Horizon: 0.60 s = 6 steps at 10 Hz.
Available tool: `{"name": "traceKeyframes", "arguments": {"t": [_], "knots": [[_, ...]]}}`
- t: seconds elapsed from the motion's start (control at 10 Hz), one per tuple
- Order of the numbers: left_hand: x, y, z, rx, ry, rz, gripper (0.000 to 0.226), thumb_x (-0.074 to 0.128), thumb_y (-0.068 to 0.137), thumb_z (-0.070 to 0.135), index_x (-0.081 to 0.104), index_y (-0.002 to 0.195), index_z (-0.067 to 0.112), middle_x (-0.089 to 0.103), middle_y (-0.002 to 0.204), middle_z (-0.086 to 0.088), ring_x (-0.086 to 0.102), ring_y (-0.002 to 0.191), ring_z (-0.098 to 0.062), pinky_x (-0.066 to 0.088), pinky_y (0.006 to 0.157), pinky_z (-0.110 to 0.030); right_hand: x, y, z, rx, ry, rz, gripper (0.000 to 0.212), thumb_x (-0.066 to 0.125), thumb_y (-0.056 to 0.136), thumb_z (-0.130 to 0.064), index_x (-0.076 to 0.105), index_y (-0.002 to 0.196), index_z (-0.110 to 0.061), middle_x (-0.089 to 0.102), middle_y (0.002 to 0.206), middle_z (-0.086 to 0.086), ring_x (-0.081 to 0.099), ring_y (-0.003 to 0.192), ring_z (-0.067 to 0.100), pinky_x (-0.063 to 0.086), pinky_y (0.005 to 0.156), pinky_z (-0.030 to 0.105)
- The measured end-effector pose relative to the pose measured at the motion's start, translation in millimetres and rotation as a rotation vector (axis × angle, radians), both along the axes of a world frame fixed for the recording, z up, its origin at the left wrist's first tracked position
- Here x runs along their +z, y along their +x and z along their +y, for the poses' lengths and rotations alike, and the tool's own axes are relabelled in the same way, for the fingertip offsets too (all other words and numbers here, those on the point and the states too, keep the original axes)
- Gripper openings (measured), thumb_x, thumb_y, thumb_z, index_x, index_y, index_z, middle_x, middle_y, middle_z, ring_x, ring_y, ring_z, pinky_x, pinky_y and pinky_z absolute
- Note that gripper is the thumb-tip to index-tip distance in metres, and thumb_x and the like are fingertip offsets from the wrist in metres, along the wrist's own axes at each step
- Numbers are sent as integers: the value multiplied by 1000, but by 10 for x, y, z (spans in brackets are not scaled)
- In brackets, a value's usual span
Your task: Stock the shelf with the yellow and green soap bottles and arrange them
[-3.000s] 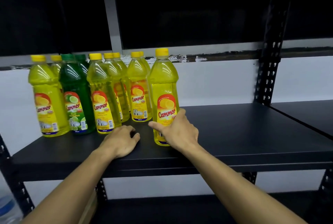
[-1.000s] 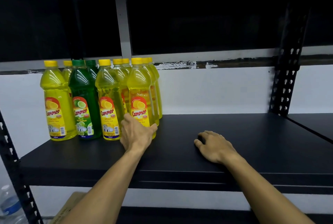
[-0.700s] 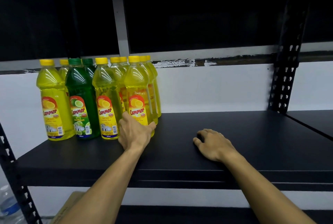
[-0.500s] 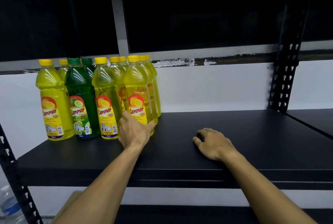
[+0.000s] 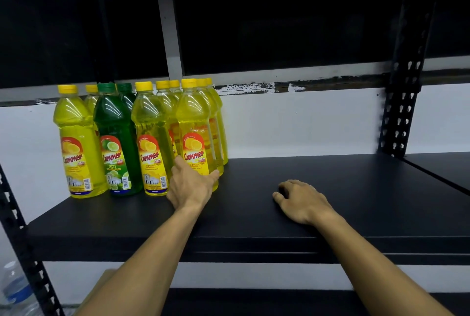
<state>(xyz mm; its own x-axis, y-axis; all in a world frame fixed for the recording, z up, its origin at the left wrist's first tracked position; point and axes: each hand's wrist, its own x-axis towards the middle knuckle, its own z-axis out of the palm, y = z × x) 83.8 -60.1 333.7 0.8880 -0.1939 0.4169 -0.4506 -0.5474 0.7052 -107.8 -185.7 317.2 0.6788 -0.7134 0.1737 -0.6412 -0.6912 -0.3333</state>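
Observation:
Several yellow soap bottles and two green soap bottles (image 5: pixel 115 137) stand in rows at the left of the black shelf (image 5: pixel 330 188). My left hand (image 5: pixel 189 184) grips the base of the rightmost front yellow bottle (image 5: pixel 194 132), thumb on its left side and fingers wrapped round its right. That bottle stands upright, close beside its yellow neighbour (image 5: pixel 150 137). My right hand (image 5: pixel 301 200) rests on the shelf to the right, fingers loosely curled, holding nothing.
The shelf's right half is bare black board. A perforated black upright (image 5: pixel 401 102) stands at the back right and another (image 5: pixel 15 214) at the front left. A cardboard box corner (image 5: pixel 101 282) and a water bottle (image 5: pixel 15 287) sit below.
Three seconds ago my right hand held this yellow bottle further right. It now stands in the front row under my left hand, and my right hand rests on the shelf.

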Motion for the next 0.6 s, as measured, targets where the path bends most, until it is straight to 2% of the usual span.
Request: {"name": "traceKeyframes", "arguments": {"t": [0.3, 0.4, 0.5, 0.6], "knots": [[-6, -4, 69, -23, -16, 17, 108, 79, 65, 64, 25, 143, 11, 52, 131, -11, 55, 116, -35, 49, 82, -48, -20, 20, -47, -21, 9, -7, 44, 37, 96, -52, 55, 125, -25, 50, 135, -5, 46, 123, 24, 39, 96, 38], [-27, -3, 121, -65, -14, 75, 106, 79, 66, 61, 24, 142, 11, 52, 131, -10, 54, 117, -35, 46, 85, -48, -34, 23, -61, -14, -3, -8, 44, 38, 95, -52, 55, 125, -26, 51, 134, -6, 46, 123, 23, 39, 96, 38], [-9, -17, 265, -143, 46, 131, 92, 79, 70, 56, 30, 136, 14, 54, 126, -5, 55, 113, -31, 44, 83, -43, -10, 24, -63, -12, -3, -16, 42, 40, 96, -52, 56, 123, -25, 52, 132, -6, 48, 120, 21, 39, 95, 37], [-106, -65, 511, -227, 123, 97, 78, 75, 77, 52, 34, 134, 19, 56, 128, -3, 57, 114, -27, 49, 90, -42, -4, -8, -69, 1, 26, -76, 44, 44, 95, -52, 52, 131, -27, 52, 134, -5, 50, 122, 20, 41, 96, 38]]}}
